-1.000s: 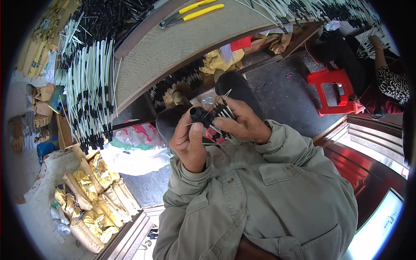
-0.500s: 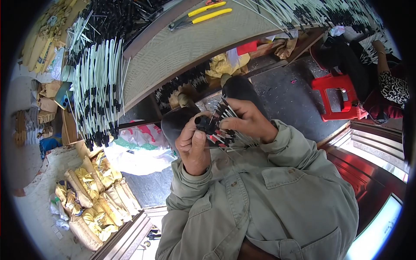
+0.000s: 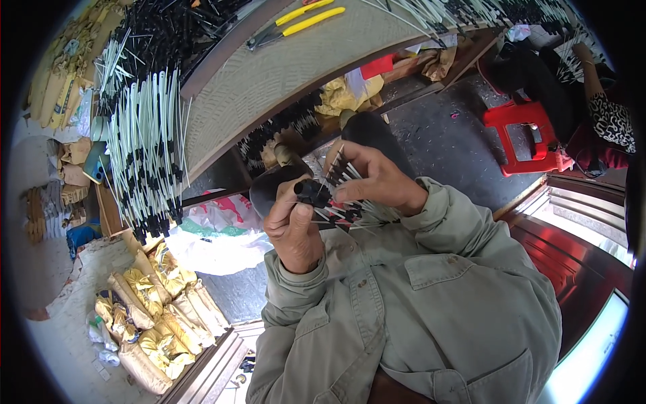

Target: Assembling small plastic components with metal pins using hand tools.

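In front of my chest, my left hand [image 3: 291, 236] is closed around a black round hub [image 3: 309, 191], thumb pressed up against it. Thin black and white ribs [image 3: 345, 171] fan out from the hub, much like part of an umbrella frame. My right hand [image 3: 387, 180] pinches some of these ribs between thumb and fingers, to the right of the hub. More rib ends stick out below, between both hands. The fingertips partly hide where ribs and hub meet.
Yellow-handled pliers [image 3: 297, 25] lie on the curved bench [image 3: 259, 84] ahead. Bundles of white-and-black ribs [image 3: 145, 148] hang over its left end. Wrapped packages [image 3: 158, 313] lie lower left. A red stool [image 3: 511, 138] stands right, near another person's patterned sleeve [image 3: 611, 122].
Both hands keep their grip on the hub and ribs, with small finger shifts; the right index finger has lifted slightly. The whole view has moved a little, so the bench sits higher.
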A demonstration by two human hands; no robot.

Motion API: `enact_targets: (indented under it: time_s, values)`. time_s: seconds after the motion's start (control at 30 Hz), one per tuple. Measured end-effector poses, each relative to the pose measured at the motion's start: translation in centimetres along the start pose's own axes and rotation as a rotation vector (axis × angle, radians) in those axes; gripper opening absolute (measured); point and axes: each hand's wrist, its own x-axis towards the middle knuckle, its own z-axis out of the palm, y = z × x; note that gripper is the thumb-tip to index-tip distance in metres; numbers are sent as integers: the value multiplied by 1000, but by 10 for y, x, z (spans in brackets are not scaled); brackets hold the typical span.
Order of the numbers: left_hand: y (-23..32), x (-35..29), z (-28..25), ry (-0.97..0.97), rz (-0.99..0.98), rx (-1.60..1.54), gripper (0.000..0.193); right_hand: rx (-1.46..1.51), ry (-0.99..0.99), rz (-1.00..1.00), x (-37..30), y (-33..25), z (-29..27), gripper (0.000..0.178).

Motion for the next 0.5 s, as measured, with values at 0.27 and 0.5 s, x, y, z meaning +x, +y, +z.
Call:
enact_targets:
  time_s: [0.27,0.5]
  values:
    - [4,10,-12,-143,-5,-23,38,-162,-55,84,2,-9,-1,16]
    - [9,25,-26,-345,-99,-56,36,-336,-202,-39,0,-4,-6,17]
